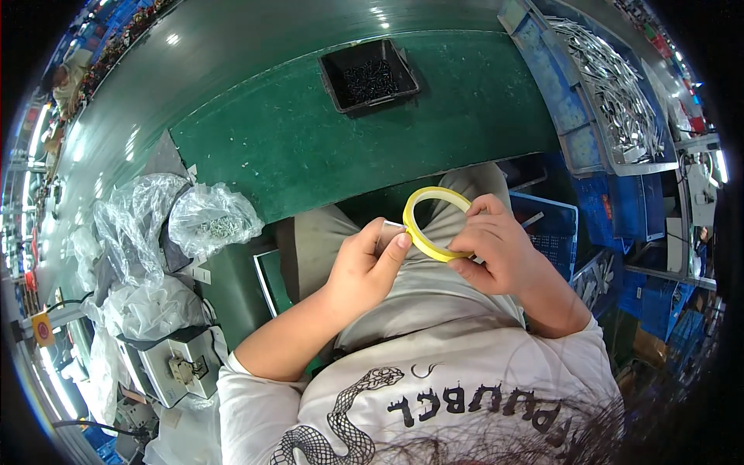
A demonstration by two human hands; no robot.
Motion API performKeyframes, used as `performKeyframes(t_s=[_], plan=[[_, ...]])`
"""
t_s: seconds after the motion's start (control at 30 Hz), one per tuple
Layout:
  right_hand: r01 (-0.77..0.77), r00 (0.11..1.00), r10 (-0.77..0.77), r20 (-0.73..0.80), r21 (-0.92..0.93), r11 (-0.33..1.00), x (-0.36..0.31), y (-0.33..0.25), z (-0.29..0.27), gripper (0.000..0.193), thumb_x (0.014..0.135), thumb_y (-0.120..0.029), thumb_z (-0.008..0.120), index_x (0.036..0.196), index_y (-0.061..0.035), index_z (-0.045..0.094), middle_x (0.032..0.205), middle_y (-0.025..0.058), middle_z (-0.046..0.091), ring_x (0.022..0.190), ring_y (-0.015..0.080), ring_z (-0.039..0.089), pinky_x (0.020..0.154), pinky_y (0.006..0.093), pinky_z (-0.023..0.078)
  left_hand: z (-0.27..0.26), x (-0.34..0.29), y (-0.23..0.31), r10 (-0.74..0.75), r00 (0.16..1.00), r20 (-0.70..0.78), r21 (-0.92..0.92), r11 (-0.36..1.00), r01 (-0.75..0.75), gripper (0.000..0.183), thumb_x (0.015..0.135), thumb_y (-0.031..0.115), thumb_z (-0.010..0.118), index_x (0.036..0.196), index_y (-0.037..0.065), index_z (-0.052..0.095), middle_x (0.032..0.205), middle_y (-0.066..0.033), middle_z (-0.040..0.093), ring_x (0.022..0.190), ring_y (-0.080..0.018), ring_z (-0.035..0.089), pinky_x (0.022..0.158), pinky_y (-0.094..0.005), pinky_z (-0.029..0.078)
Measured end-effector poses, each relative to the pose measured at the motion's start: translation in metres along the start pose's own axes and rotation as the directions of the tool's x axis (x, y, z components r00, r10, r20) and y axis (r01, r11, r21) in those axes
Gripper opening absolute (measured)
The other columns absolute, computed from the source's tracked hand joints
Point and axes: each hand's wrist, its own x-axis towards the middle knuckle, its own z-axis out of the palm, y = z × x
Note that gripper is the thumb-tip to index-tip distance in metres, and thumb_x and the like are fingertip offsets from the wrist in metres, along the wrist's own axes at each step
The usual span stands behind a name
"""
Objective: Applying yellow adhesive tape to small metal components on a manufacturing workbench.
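Observation:
My right hand (496, 246) grips a roll of yellow tape (423, 246), its fingers and thumb closed on the ring's right side. The roll is tilted, and its pale inner core shows. Against the left side of the roll, my left hand (361, 267) pinches a small flat silvery piece (394, 226) between thumb and fingers. Most of that piece is hidden by the fingers, so its kind is unclear. Both hands are above my lap, just off the near edge of the green table (263, 132).
Toward the back of the table stands a black bin (380, 101) of small dark parts. A blue bin (562, 85) at right holds many metal strips (620, 101). On the left are a clear bag (217, 221) of small parts and a metal device (182, 368). A blue crate (554, 232) sits lower right.

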Motion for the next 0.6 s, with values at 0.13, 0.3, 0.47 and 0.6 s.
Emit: performKeyframes(t_s=[0.13,0.3,0.47,0.6], plan=[[0.022,1.000,-0.022,0.020,0.000,1.000,0.0002,-0.0004,0.0000,0.017,0.079,-0.014,0.078,0.088,-0.0085,0.064,0.077,0.0014,0.065,0.069,0.0203,0.060,0.083,0.0374,0.043,0.0001,-0.0007,-0.0004,0.007,1.000,-0.011,0.010,1.000,-0.007,0.022,0.103,0.017,0.057,0.089,0.000,0.055,0.062,0.0025,0.048,0.057,-0.0054,0.038,0.050,-0.0271,0.034],[0.041,0.999,-0.041,0.005,0.005,0.999,0.0015,-0.0026,0.0003,0.017,0.079,-0.014,0.078,0.087,-0.0086,0.064,0.075,0.0009,0.065,0.067,0.0199,0.060,0.082,0.0371,0.042,-0.0030,-0.0017,-0.0041,-0.010,1.000,0.002,0.065,0.998,0.010,0.023,0.100,0.016,0.059,0.087,0.001,0.050,0.062,0.0003,0.049,0.056,-0.0062,0.039,0.049,-0.0278,0.035],[0.033,0.999,-0.033,0.006,0.012,0.999,0.0018,-0.0045,-0.0001,0.017,0.079,-0.014,0.078,0.086,-0.0086,0.063,0.075,0.0008,0.065,0.067,0.0199,0.060,0.082,0.0371,0.042,0.0005,-0.0022,0.0018,-0.063,0.997,-0.038,0.001,0.998,0.063,0.022,0.100,0.015,0.059,0.089,0.002,0.044,0.062,-0.0004,0.050,0.056,-0.0068,0.041,0.049,-0.0276,0.036],[0.059,0.998,-0.059,0.003,0.038,0.998,-0.0016,-0.0016,0.0035,0.021,0.079,-0.013,0.077,0.091,-0.0077,0.061,0.079,0.0014,0.065,0.065,0.0216,0.057,0.082,0.0429,0.043,-0.0022,-0.0025,-0.0061,-0.002,1.000,-0.025,0.002,1.000,0.002,0.021,0.099,0.012,0.059,0.089,0.003,0.043,0.062,-0.0010,0.051,0.056,-0.0074,0.042,0.050,-0.0274,0.037]])
